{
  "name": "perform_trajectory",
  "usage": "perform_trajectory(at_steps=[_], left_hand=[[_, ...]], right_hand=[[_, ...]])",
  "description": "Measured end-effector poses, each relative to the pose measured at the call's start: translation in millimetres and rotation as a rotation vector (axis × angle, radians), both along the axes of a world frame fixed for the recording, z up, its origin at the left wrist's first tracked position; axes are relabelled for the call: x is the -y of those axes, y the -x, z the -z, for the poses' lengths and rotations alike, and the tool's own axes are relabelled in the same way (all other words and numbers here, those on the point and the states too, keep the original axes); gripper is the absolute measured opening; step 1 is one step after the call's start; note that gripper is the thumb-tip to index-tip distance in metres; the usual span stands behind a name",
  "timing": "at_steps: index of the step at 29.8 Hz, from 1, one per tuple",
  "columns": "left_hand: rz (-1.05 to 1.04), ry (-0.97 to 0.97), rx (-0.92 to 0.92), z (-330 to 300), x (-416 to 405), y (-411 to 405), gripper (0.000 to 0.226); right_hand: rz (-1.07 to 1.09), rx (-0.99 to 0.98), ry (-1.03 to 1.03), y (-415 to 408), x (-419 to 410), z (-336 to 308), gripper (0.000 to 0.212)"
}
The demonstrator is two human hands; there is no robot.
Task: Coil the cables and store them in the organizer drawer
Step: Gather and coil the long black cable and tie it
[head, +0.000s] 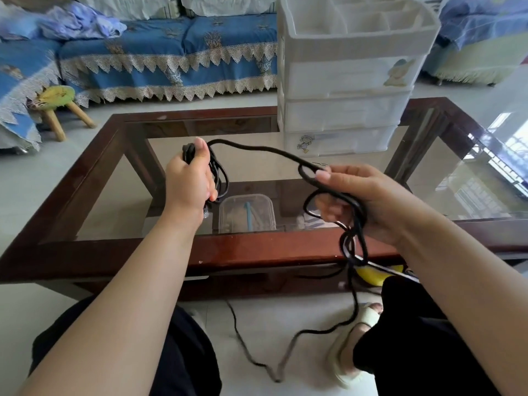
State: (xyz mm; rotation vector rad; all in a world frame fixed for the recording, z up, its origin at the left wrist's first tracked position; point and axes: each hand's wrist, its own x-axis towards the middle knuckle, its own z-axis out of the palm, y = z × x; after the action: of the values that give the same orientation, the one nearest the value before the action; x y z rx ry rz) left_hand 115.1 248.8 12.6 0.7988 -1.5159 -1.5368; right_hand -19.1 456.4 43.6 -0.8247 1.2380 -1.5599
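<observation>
Hands apart: left hand point(190, 178) grips coiled loops of black cable point(257, 151), right hand point(368, 201) holds its slack. Loose cable trails to the floor; white drawer organizer point(348, 81) stands on the glass surface point(457, 172).

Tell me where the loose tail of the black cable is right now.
In the head view the black cable hangs from the right hand, and its tail trails across the floor between the person's legs, below the table.

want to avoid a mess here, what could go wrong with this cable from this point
1. The black cable tail lies slack on the floor near the foot; it may snag there.
2. Loops twisted around the right hand could knot.
3. The left hand holds its coil by one side; loops may slip.
</observation>
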Motion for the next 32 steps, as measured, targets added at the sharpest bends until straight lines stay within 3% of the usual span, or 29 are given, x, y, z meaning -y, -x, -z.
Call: perform_trajectory(at_steps=[5, 10, 12, 14, 17, 19, 21, 24, 27, 29, 32], left_hand=[[-0.081, -0.043, 0.142, 13.9, 10.1, 5.3, 0.049], [-0.152, -0.162, 0.220, 22.3, 8.9, 9.5, 0.045], [-0.181, -0.217, 0.193, 19.2, 9.4, 9.5, 0.044], [-0.195, -0.264, 0.121, 13.8, 8.8, 8.6, 0.044], [-0.145, -0.270, -0.015, 7.0, 4.6, 4.4, 0.047], [-0.071, -0.233, -0.077, 5.0, -0.4, 2.4, 0.051], [-0.018, -0.217, -0.133, 3.7, -5.5, 1.2, 0.057], [-0.011, -0.222, -0.206, -1.0, -9.7, -1.0, 0.057], [-0.067, -0.204, -0.256, -6.6, -7.5, -5.1, 0.051], [-0.100, -0.204, -0.277, -8.1, -5.9, -6.6, 0.050], [-0.131, -0.219, -0.273, -8.1, -5.9, -6.5, 0.048]], right_hand=[[-0.092, 0.235, 0.123, 4.1, -5.1, 0.4, 0.030], [-0.738, 0.613, 0.078, 4.6, -9.6, 3.7, 0.034], [-0.857, 0.442, -0.063, -6.1, -13.1, 11.2, 0.033], [-0.888, 0.051, -0.236, -16.4, -13.8, 16.0, 0.026], [-0.800, -0.542, -0.460, -18.1, -11.3, 20.0, 0.020], [-0.750, -0.725, -0.598, -15.6, -10.4, 23.7, 0.014], [-0.731, -0.717, -0.703, -13.8, -10.0, 28.7, 0.013], [-0.670, -0.574, -0.818, -11.3, -6.2, 30.8, 0.033], [-0.663, -0.480, -0.929, -17.1, -0.8, 33.0, 0.021], [-0.657, -0.484, -1.007, -23.3, 2.2, 37.7, 0.029], [-0.528, -0.488, -0.934, -30.2, 4.9, 46.0, 0.023]])
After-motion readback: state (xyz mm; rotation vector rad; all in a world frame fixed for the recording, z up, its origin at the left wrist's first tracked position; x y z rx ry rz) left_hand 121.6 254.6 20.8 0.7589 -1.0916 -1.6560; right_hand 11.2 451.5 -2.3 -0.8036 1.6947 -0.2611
